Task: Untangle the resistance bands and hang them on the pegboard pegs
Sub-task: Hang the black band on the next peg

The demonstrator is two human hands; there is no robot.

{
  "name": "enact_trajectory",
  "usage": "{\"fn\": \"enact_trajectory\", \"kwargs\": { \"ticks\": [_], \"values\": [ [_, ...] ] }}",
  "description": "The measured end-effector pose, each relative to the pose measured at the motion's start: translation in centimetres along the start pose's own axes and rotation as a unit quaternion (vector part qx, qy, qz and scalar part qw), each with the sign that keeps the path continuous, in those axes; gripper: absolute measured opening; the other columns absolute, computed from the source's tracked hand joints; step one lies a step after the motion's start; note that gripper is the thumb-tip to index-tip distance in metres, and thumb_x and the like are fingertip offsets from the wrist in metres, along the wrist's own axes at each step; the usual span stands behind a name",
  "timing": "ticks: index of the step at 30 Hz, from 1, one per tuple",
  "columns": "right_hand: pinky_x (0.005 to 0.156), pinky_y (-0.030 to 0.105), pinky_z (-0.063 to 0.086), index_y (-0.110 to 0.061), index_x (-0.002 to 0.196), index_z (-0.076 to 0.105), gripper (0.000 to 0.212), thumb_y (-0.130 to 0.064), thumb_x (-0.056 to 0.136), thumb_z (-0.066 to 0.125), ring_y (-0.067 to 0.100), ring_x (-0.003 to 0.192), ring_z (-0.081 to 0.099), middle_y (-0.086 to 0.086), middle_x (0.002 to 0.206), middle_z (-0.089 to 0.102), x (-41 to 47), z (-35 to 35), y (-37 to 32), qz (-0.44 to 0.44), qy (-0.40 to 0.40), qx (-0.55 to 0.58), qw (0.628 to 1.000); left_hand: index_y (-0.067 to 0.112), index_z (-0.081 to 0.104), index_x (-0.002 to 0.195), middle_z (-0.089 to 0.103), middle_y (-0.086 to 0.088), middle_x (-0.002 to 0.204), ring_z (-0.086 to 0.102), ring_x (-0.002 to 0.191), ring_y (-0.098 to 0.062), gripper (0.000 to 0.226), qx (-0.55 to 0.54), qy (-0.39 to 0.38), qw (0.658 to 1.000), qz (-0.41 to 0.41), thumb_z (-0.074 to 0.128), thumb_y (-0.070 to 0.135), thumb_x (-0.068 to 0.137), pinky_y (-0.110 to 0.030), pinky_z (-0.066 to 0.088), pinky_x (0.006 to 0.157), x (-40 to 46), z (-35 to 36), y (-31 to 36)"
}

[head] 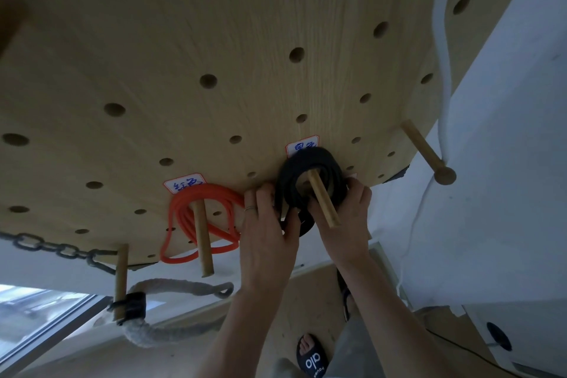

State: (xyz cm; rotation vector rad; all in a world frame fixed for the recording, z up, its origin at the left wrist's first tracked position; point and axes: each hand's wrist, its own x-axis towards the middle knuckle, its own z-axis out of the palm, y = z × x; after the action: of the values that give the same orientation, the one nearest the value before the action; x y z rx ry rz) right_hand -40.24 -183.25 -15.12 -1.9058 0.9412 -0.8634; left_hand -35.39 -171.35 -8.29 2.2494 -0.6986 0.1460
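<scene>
Head view: black band (pixel 310 175) looped over peg (pixel 323 202), gripped between left hand (pixel 270 224) and right hand (pixel 343 224).

Two resistance bands are counted on the pegboard (pixel 214 24): one red band (pixel 184 209) and one black band (pixel 306 169). Four wooden pegs are seen (a blurred fifth may sit far left), with two labels, one chain (pixel 58 250) and one thick rope (pixel 171 285).

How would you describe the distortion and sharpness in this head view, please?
Head view: wide-angle distortion bows the pegboard; the peg at the upper-left corner is blurred, while the black band and both hands, left and right, are reasonably sharp.
</scene>
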Motion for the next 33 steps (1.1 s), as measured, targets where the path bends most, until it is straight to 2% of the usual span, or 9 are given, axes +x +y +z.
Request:
{"fn": "enact_trajectory", "kwargs": {
  "ticks": [3, 6, 9, 13, 17, 20, 24, 31, 33],
  "values": [
    [0.073, 0.009, 0.047, -0.007, 0.137, 0.042, 0.076, -0.025, 0.077, 0.085, 0.004, 0.088, 0.050, 0.005, 0.129, 0.041, -0.8, -1.1, -0.7, 0.005, -0.003, 0.012, 1.000, 0.011, 0.049, 0.118, 0.048, -0.001, 0.115, 0.036, 0.085, -0.002, 0.039, -0.016, -0.008, 1.000, -0.003, 0.073, 0.013, 0.088, -0.018, 0.039, 0.069, 0.0, -0.1, -0.2],
    [0.061, 0.010, 0.045, -0.007, 0.117, 0.052, 0.047, -0.022, 0.080, 0.076, 0.003, 0.074, 0.057, 0.002, 0.115, 0.046, -2.4, -1.9, -2.2, -0.040, 0.039, 0.016, 0.998, 0.011, 0.051, 0.116, 0.050, -0.002, 0.113, 0.041, 0.085, -0.004, 0.037, -0.027, -0.013, 0.999, -0.010, 0.073, 0.012, 0.087, -0.014, 0.043, 0.070, 0.2, -0.3, -0.3],
    [0.064, 0.004, 0.041, -0.003, 0.099, 0.059, 0.025, -0.003, 0.079, 0.074, -0.003, 0.071, 0.051, 0.007, 0.097, 0.054, -3.8, -1.4, -2.7, -0.093, 0.016, 0.011, 0.995, 0.007, 0.052, 0.115, 0.053, -0.008, 0.113, 0.048, 0.089, -0.001, 0.032, -0.051, -0.011, 0.999, 0.007, 0.066, 0.004, 0.087, -0.004, 0.042, 0.073, 0.3, -0.5, -0.5],
    [0.066, 0.004, 0.043, -0.009, 0.114, 0.060, 0.039, -0.022, 0.080, 0.075, -0.007, 0.074, 0.054, -0.002, 0.095, 0.060, -4.7, 0.0, -2.7, -0.096, -0.090, -0.008, 0.991, 0.013, 0.050, 0.117, 0.052, -0.006, 0.119, 0.057, 0.090, -0.015, 0.026, -0.052, -0.008, 0.999, -0.001, 0.060, 0.007, 0.095, -0.008, 0.045, 0.068, 0.4, -0.3, -0.7],
    [0.061, 0.002, 0.040, -0.012, 0.124, 0.056, 0.046, -0.026, 0.084, 0.075, -0.012, 0.067, 0.050, -0.003, 0.101, 0.064, -4.6, 1.1, -2.2, -0.073, -0.095, -0.050, 0.992, 0.013, 0.051, 0.111, 0.050, 0.000, 0.112, 0.041, 0.084, -0.002, 0.025, -0.035, 0.012, 0.999, -0.014, 0.069, 0.015, 0.093, -0.004, 0.042, 0.071, 0.6, -0.2, -0.2],
    [0.061, 0.010, 0.042, -0.008, 0.120, 0.062, 0.038, -0.034, 0.092, 0.061, -0.001, 0.061, 0.050, -0.006, 0.084, 0.065, -3.9, 1.5, -1.8, -0.048, -0.077, -0.073, 0.993, 0.017, 0.049, 0.110, 0.051, 0.001, 0.112, 0.049, 0.087, -0.011, 0.028, -0.038, 0.011, 0.999, -0.036, 0.071, 0.022, 0.092, -0.022, 0.049, 0.072, 0.8, 0.1, -0.1],
    [0.053, 0.018, 0.044, -0.006, 0.097, 0.068, 0.016, -0.022, 0.094, 0.064, 0.007, 0.055, 0.052, 0.003, 0.074, 0.066, -3.5, 1.9, -0.8, -0.074, -0.042, -0.094, 0.992, 0.024, 0.046, 0.109, 0.051, -0.002, 0.117, 0.055, 0.089, -0.023, 0.024, -0.016, 0.015, 0.998, -0.063, 0.066, 0.027, 0.095, -0.048, 0.056, 0.074, 0.9, 0.5, 0.1],
    [0.048, 0.031, 0.053, -0.010, 0.086, 0.065, 0.014, -0.022, 0.091, 0.059, 0.014, 0.053, 0.060, -0.001, 0.070, 0.065, -1.9, 1.3, 0.8, -0.080, -0.045, -0.090, 0.992, 0.023, 0.049, 0.115, 0.048, -0.006, 0.124, 0.052, 0.093, -0.024, 0.021, 0.011, 0.021, 0.998, -0.055, 0.059, 0.018, 0.097, -0.038, 0.050, 0.068, 0.5, 0.8, 0.5],
    [0.043, 0.026, 0.047, -0.007, 0.082, 0.064, 0.015, -0.018, 0.089, 0.058, 0.012, 0.047, 0.054, 0.001, 0.064, 0.062, -1.5, 1.1, 0.8, -0.100, -0.021, -0.103, 0.989, 0.022, 0.050, 0.114, 0.048, -0.005, 0.124, 0.048, 0.091, -0.019, 0.021, 0.015, 0.024, 0.998, -0.064, 0.060, 0.020, 0.096, -0.037, 0.048, 0.067, 0.5, 0.9, 0.6]
  ]
}}
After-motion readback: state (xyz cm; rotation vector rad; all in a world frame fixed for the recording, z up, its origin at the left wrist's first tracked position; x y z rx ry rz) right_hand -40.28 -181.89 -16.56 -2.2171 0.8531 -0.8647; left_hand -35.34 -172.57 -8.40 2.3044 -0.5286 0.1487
